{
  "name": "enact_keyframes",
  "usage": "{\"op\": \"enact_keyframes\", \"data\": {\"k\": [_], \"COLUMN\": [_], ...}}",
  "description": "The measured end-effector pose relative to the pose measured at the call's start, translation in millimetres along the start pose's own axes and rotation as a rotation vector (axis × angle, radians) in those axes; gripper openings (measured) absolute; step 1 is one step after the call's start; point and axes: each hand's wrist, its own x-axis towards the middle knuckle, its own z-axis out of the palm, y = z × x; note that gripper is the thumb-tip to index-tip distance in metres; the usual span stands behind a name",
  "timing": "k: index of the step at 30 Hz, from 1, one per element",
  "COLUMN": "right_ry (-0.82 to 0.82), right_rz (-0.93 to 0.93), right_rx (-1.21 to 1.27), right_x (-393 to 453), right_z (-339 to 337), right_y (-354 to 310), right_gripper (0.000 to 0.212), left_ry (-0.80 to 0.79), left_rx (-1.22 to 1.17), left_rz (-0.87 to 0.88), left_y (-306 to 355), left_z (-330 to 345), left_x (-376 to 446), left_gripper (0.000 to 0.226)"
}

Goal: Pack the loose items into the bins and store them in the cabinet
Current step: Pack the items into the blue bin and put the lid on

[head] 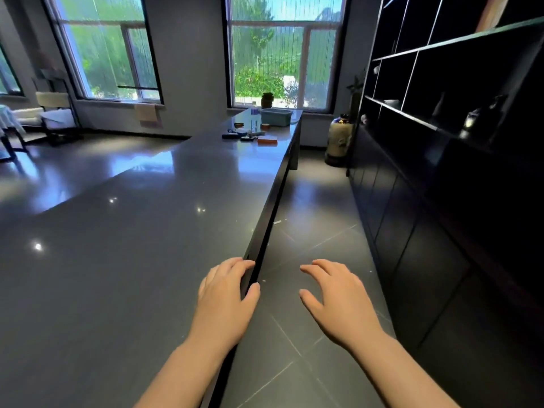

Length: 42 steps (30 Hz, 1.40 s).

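Observation:
A pale blue-green bin stands at the far end of the long dark table, near the window. Loose items lie in front of it: an orange box, dark flat cases, a clear bottle and a small round tin. The black cabinet with open shelves above and closed doors below runs along the right. My left hand hovers over the table's near right edge, fingers apart and empty. My right hand hangs open over the floor, holding nothing.
A tiled aisle runs between table and cabinet. A large ceramic jar stands on the floor at the aisle's far end. Vases and small objects sit on the cabinet shelves. Chairs stand at the far left by the windows.

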Motion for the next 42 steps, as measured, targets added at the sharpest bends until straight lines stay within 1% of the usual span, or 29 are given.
{"op": "enact_keyframes", "data": {"k": [3, 7, 11, 15, 20, 26, 31, 34, 39, 42], "right_ry": [-0.001, -0.056, -0.065, -0.07, -0.074, -0.078, -0.046, -0.052, -0.035, -0.047], "right_rz": [-0.008, -0.024, -0.044, -0.06, -0.091, -0.056, -0.025, 0.003, -0.017, -0.057], "right_rx": [-0.014, -0.025, -0.036, -0.014, -0.023, -0.028, 0.016, 0.052, 0.036, 0.021], "right_x": [59, 136, 217, 303, 409, 543, 644, 698, 800, 863], "right_z": [12, 17, 15, 25, 54, 73, 86, 103, 129, 134], "right_y": [43, 100, 151, 182, 213, 253, 288, 317, 383, 422], "right_gripper": [0.045, 0.046, 0.045, 0.045, 0.045, 0.044, 0.045, 0.045, 0.044, 0.044], "left_ry": [0.015, 0.003, 0.046, 0.05, 0.065, 0.058, 0.063, 0.037, 0.059, 0.069], "left_rx": [-0.001, -0.035, -0.063, -0.052, -0.052, -0.045, -0.031, -0.029, -0.024, -0.04], "left_rz": [-0.005, -0.052, -0.083, -0.101, -0.101, -0.063, -0.03, -0.013, -0.021, -0.066], "left_y": [5, 20, 33, 30, 9, -14, -14, -11, -8, 0], "left_z": [40, 87, 120, 153, 197, 234, 263, 293, 356, 389], "left_x": [62, 144, 223, 296, 402, 546, 661, 721, 824, 884], "left_gripper": [0.038, 0.038, 0.037, 0.036, 0.035, 0.037, 0.037, 0.038, 0.037, 0.046]}}
